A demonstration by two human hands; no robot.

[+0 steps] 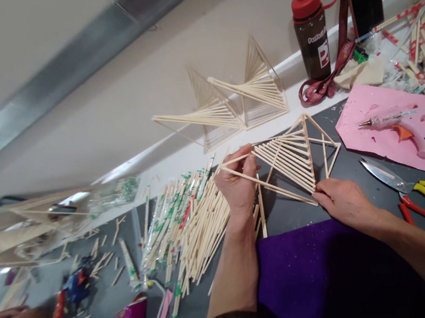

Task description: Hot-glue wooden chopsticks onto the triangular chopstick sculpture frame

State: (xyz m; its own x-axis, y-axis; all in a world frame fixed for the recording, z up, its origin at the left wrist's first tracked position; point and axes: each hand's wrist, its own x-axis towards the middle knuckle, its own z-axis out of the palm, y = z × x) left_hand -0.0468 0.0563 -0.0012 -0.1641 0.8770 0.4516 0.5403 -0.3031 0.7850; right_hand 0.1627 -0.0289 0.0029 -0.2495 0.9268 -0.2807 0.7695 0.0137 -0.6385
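Observation:
A frame of pale wooden sticks, with a fan of close-set sticks across its middle, is held between my two hands above the grey table. My left hand is closed around sticks at the frame's left end, fingers bent and pointing up. At the lower right corner, my right hand pinches the ends of the fanned sticks between thumb and fingers. Bare loose chopsticks lie in a pile just left of my left forearm. A purple cloth spreads below the frame, between my forearms.
Pliers and a glue gun on pink paper lie at right. Behind stand a bottle and two finished-looking stick frames. Wrapped chopsticks lie at left. Another person's hand shows at lower left.

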